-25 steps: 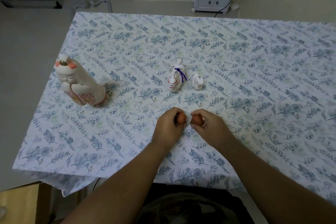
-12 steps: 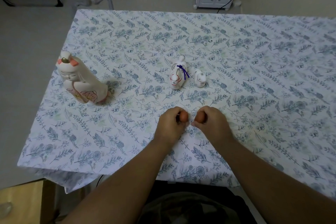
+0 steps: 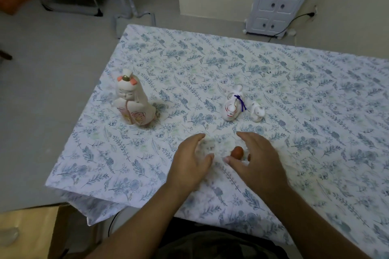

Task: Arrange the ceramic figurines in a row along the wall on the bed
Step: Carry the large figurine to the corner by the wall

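Both hands, left hand (image 3: 190, 161) and right hand (image 3: 255, 159), now spread fingers wide, releasing the brown figurine (image 3: 237, 152) onto the bed (image 3: 315, 94); row unstarted.

Tall figurine (image 3: 133, 102) left of rabbits (image 3: 233, 106)

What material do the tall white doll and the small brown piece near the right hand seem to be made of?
Tall white doll: probably glazed ceramic, with a smooth surface, soft sheen and painted pink flowers. Small brown piece: perhaps unglazed clay or matte-painted ceramic, rounded and dull reddish brown; it is too small to tell surely.
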Demonstrator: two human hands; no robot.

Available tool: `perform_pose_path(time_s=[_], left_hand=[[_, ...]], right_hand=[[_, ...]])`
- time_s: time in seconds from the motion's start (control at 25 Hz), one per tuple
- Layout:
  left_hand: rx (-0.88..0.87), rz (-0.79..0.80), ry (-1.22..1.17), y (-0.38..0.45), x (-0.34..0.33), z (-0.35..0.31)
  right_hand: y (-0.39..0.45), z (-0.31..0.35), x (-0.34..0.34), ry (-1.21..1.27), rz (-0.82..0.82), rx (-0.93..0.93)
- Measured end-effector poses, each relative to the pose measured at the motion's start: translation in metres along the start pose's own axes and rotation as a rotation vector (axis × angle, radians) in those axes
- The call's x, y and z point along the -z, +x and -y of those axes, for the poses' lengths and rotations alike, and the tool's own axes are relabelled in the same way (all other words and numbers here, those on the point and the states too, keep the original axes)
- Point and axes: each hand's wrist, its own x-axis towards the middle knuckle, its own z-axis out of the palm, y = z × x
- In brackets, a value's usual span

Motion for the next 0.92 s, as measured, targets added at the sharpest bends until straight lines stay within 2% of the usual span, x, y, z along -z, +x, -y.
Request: perform_pose_path(time_s=[0.12, 0.24, 0.36, 0.44, 0.56, 0.64, 0.76, 0.92], left_hand=[[0.013, -0.213, -0.013, -0.002, 0.06, 0.02], [0.011, -0.4, -0.059, 0.002, 0.117, 0.038], [0.034, -0.488, -0.129, 0.023, 0.157, 0.063], [0.093, -0.414, -0.172, 0.045, 0.173, 0.08], [0.101, -0.206, -0.292, 0.068, 0.178, 0.09], [0.058, -0.145, -0.374, 0.073, 0.178, 0.093], [0.03, -0.135, -0.422, 0.073, 0.179, 0.085], [-0.083, -0.099, -0.478, 0.078, 0.175, 0.025]], right_hand=[[0.03, 0.059, -0.025, 0.002, 0.07, 0.107], [0.063, 0.119, -0.056, 0.061, 0.145, 0.138], [0.098, 0.171, -0.079, 0.186, 0.213, 0.096], [0.12, 0.193, -0.088, 0.337, 0.305, 0.009], [0.138, 0.197, -0.107, 0.479, 0.397, -0.052], [0.14, 0.193, -0.115, 0.522, 0.37, -0.071], [0.132, 0.191, -0.104, 0.565, 0.3, -0.062], [0.117, 0.183, -0.05, 0.628, 0.095, -0.044]])
